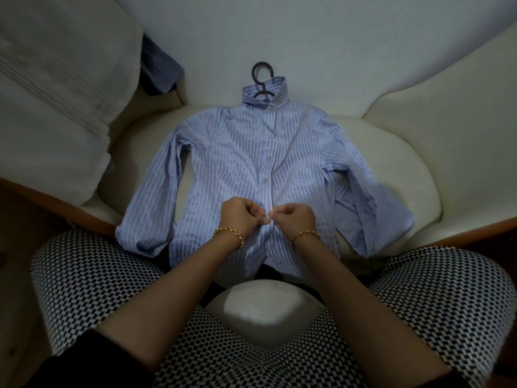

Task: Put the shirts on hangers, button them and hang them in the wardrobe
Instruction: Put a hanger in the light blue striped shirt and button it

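A blue-and-white striped shirt (223, 163) lies flat, front up, on a cream sofa seat (405, 175). A dark hanger (262, 77) sits inside it, its hook poking out above the collar. Several white buttons down the placket look fastened. My left hand (242, 214) and my right hand (293, 218) meet at the lower placket, each pinching the shirt's front edge with curled fingers, fingertips almost touching. Both sleeves spread out to the sides.
A large white cushion (56, 93) leans at the left, with a dark blue checked garment (159, 65) tucked behind it. The sofa's backrest (335, 37) curves behind the shirt. My knees in black-and-white patterned trousers (92, 281) frame the near edge of the seat.
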